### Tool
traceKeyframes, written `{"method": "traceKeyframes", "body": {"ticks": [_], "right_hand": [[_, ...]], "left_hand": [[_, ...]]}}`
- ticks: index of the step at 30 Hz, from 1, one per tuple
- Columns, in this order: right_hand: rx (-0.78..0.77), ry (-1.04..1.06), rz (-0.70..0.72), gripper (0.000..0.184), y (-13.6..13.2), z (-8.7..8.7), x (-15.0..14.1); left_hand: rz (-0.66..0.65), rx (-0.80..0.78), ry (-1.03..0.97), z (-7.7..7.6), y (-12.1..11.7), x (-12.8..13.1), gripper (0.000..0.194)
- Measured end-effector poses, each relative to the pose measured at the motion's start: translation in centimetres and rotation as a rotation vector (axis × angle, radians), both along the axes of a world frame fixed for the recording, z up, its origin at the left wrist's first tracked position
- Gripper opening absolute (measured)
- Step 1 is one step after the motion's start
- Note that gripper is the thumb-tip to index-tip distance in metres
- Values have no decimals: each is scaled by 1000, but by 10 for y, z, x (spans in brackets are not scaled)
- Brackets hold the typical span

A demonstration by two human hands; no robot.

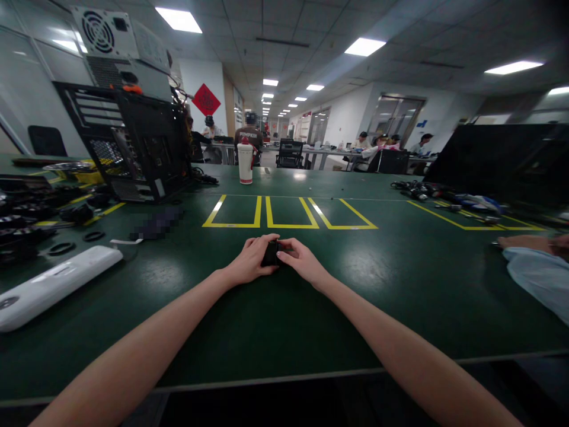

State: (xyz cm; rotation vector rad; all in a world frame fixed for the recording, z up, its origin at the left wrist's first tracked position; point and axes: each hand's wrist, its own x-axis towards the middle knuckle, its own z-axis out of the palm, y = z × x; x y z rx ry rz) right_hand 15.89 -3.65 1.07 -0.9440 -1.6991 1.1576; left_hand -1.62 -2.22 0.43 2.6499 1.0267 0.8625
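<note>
Both of my hands meet around a small black block-like object (269, 254) low over the green table (284, 320), near its middle. My left hand (251, 259) wraps its left side, thumb below and fingers over the top. From the right, my right hand (302, 261) pinches the object's right edge between thumb and fingers. Its exact kind is too dark and too covered to make out. Just beyond the hands, yellow tape rectangles (292, 226) are marked on the tabletop.
At left stand an open black computer case (153, 154) with a power supply (120, 35) on top, black parts, and a long white device (57, 284). A white cup (245, 163) stands behind the tape. Another person's sleeve (536, 276) and tangled cables (471, 204) are at right.
</note>
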Motion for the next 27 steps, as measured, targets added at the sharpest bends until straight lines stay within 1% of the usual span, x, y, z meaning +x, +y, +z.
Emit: {"method": "traceKeyframes", "body": {"ticks": [3,7,9,13,15,22,27], "right_hand": [[-21,64,5,24,-2,2,-2],[-21,78,17,22,-4,3,-2],[-21,68,16,24,-3,2,-1],[-48,15,6,35,-1,2,1],[-62,5,24,36,0,2,2],[-49,97,93,32,-1,0,1],[-31,92,43,22,-4,4,-1]], "left_hand": [[-2,-6,-8,0,0,0,65],[-2,-7,-8,0,0,-1,66],[-4,-3,-8,-1,0,-1,66],[-3,-6,-6,0,0,0,65],[-4,-11,-3,1,-1,0,65],[-10,-15,-3,3,-3,-1,64],[6,-12,1,1,-1,0,66]]}}
